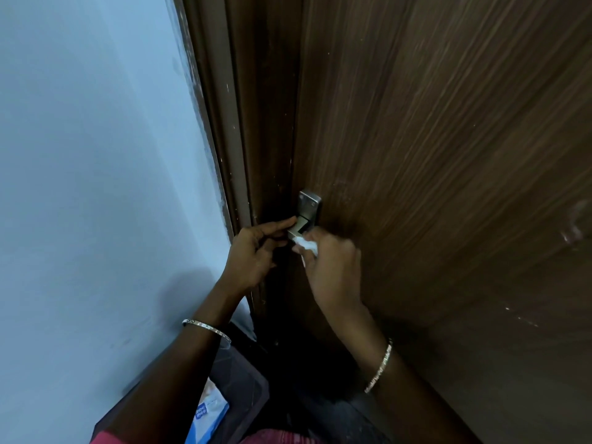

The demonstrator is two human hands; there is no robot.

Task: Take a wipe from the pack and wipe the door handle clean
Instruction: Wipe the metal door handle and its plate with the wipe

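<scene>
Wiping a metal door handle with a white wipe.

Nearest, low at the frame's bottom edge: blue-and-white wipe pack (209, 411) on a dark stool (246, 379) beside the pale wall (96, 155). Above that, bangles on both wrists. Further up, right hand (333, 267) closed around the crumpled wipe (306, 245), pressed against the lever of the door handle (304, 219). Left hand (256, 251) half curled, thumb and fingertips pinching the lever's end. Handle plate set near the left edge of the brown wooden door (448, 155), beside the door frame (243, 123).
</scene>
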